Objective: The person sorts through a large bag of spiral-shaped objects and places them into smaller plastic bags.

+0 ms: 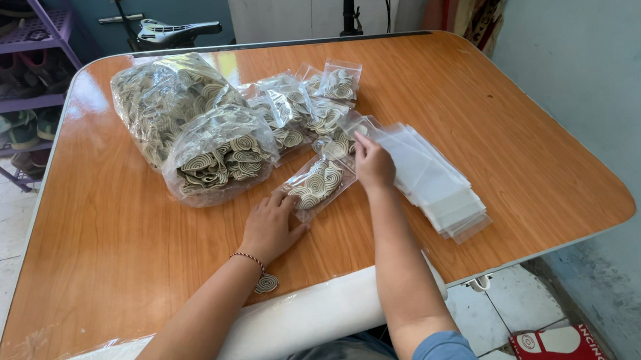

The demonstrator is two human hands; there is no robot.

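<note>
My left hand (269, 225) lies flat on the wooden table (114, 239), its fingers pressing the near end of a small clear bag (319, 184) filled with beige spiral pieces. My right hand (373, 163) touches the bag's far end, fingertips pinching at its top edge. Behind it lie several filled small bags (308, 109). A loose spiral piece (266, 283) rests by my left wrist.
Two big plastic bags of spiral pieces (189, 125) sit at the left back. A stack of empty clear bags (433, 183) lies to the right of my right hand. A shoe rack (13, 81) stands at far left; a bicycle seat (175, 32) shows behind the table.
</note>
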